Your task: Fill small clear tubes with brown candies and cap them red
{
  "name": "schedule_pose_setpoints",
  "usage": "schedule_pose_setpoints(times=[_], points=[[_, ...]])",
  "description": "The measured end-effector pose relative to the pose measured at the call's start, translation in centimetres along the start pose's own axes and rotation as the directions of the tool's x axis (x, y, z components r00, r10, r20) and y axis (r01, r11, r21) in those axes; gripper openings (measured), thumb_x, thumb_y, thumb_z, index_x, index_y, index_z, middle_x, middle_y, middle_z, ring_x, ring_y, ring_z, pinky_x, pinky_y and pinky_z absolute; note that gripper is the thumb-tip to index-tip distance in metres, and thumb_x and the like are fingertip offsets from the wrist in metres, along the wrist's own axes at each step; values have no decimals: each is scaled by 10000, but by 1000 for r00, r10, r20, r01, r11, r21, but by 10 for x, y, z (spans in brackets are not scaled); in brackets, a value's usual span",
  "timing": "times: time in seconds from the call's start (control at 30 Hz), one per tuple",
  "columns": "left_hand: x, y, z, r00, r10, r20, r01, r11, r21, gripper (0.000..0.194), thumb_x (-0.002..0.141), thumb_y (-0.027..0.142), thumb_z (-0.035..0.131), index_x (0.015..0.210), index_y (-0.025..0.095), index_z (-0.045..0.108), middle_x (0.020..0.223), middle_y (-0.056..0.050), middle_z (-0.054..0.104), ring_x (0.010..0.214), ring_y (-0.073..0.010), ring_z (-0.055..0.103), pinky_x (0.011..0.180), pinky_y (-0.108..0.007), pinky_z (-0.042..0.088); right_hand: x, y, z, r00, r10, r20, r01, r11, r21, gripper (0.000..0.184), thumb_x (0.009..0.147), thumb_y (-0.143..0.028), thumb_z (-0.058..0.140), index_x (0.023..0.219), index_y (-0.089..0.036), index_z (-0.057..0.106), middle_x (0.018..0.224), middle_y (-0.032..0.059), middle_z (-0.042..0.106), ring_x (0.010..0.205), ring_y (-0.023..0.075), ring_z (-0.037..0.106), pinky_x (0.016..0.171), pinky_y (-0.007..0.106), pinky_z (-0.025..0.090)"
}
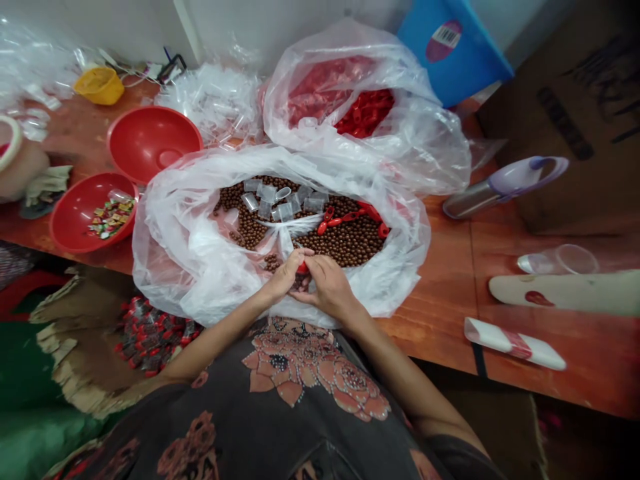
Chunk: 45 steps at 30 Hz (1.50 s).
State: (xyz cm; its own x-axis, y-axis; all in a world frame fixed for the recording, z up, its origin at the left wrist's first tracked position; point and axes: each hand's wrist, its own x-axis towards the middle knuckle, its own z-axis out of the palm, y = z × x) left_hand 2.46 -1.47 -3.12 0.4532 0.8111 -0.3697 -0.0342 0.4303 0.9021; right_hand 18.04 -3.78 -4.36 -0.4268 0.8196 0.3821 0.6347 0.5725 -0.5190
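Note:
My left hand [285, 276] and my right hand [327, 287] meet over the near rim of a clear plastic bag [185, 267]. Between their fingers is a small red plastic piece [303, 268], partly hidden by them. The bag holds a mass of round brown beads [345, 243]. Several small clear plastic capsules [267, 197] and several red plastic pieces [350, 217] lie on the beads, just beyond my hands. A second clear bag [367, 113], with red parts inside, sits farther back.
Two red bowls [153, 141] stand left of the bags on a wooden table [430, 313], one holding wrapped sweets [113, 217]. Loose clear plastic [213, 103] lies behind them. A blue bin [453, 50], steel flask [505, 187] and cardboard box [565, 113] stand right.

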Motion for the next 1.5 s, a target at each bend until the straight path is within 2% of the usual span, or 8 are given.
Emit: schedule_pose_setpoints(times=[0.2,0.3,0.47,0.67,0.8,1.03,1.27,1.5], points=[[34,52,-61,923,356,-146,-112,611,784,357,971,451,402,991,192,647,848,-53,633,819,-203,592,772,-309,443,2,-13,11,986,44,159,-41,999,-19,783,728,-664,695,1308,-160,542,1148,168,615,1027,320,566,873,482,510],[71,69,-77,855,494,-159,-41,369,929,267,952,323,477,985,156,683,949,-105,632,930,-239,584,862,-338,420,9,-8,9,981,-13,196,17,1000,-19,685,804,-602,661,1340,-195,533,1145,148,630,1007,295,578,855,450,521],[100,66,-75,889,451,-77,-31,226,974,319,844,233,657,1145,127,659,987,-130,616,1018,-291,563,937,-401,407,29,46,-14,967,256,0,-254,960,-115,245,955,-241,497,1134,-180,653,1006,108,662,935,245,633,834,383,529],[82,60,-47,844,526,-104,-182,465,866,355,858,152,585,1211,176,607,1081,-99,593,967,-217,592,896,-341,451,53,108,-46,853,512,-105,-508,766,-395,341,903,-184,510,1225,-179,625,1118,157,640,848,275,662,713,384,508],[77,48,-21,972,233,10,-191,772,606,428,776,227,668,1191,160,586,851,-17,653,700,-145,616,675,-256,479,59,118,-50,861,507,-47,-484,786,-384,263,897,-220,538,1122,-180,668,1092,150,659,891,281,653,748,375,488],[111,19,15,999,-25,-24,34,702,711,90,667,148,726,752,127,707,621,4,640,568,-132,586,624,-256,455,41,110,-59,743,611,-273,-587,791,171,293,889,-454,559,821,-183,647,776,41,674,732,196,612,726,329,485],[143,0,40,995,39,-92,4,903,430,208,672,263,801,766,116,688,651,-10,644,569,-126,588,586,-263,497,-1,79,-73,526,798,-293,-322,506,800,339,755,-386,739,997,-262,536,772,-57,639,602,118,606,566,259,536],[154,-7,53,996,27,-83,-16,992,126,315,581,232,851,810,100,679,672,6,635,610,-130,606,620,-287,529,-30,62,-77,459,874,-158,-157,255,954,378,756,-278,747,1093,-281,575,837,-45,713,727,119,694,742,283,583]])
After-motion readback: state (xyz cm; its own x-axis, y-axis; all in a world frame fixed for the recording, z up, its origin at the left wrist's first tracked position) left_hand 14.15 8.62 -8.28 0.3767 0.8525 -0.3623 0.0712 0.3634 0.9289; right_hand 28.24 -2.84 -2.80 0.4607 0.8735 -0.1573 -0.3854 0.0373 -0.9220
